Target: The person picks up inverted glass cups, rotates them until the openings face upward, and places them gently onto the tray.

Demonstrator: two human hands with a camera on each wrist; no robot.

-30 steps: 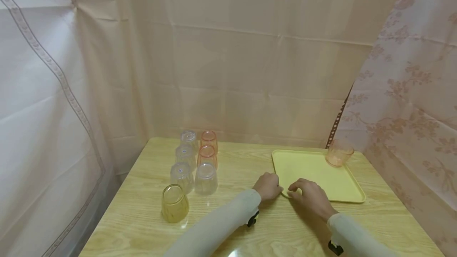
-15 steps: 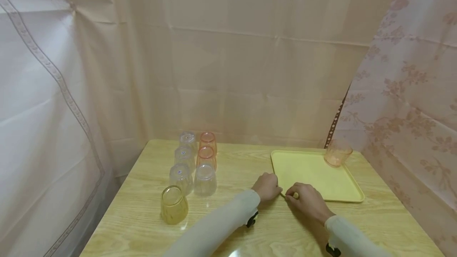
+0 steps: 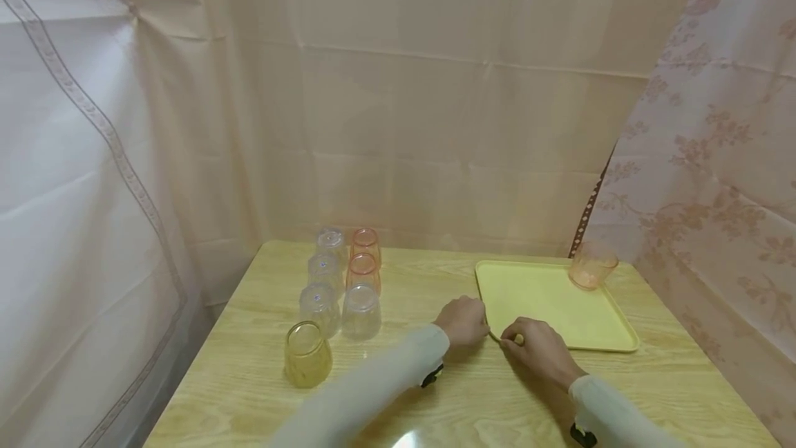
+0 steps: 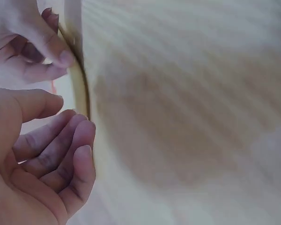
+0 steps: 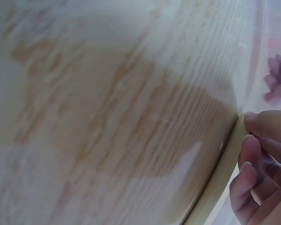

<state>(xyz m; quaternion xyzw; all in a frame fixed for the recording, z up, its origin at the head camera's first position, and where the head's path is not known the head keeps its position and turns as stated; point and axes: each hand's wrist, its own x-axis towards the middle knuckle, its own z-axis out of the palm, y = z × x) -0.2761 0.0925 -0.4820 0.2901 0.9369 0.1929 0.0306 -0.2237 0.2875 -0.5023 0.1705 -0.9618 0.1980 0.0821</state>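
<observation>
A yellow tray lies on the wooden table's right half. My right hand pinches its near rim close to the left corner; in the right wrist view, the thumb and fingers bend at the tray's edge. At the tray's near-left corner is my left hand. In the left wrist view its fingers are loosely bent beside the rim, the thumb apart from them; whether they touch the rim I cannot tell. An orange-pink glass stands upright on the tray's far-right corner.
Left of the tray, several upside-down glasses stand in two columns: clear glasses, pinkish-red ones and another clear glass. An amber glass is nearest the front. A beige curtain hangs behind the table.
My right hand's fingers have come together on the tray's near rim. My left hand has drawn slightly left from the tray's corner. The glasses stay in place.
</observation>
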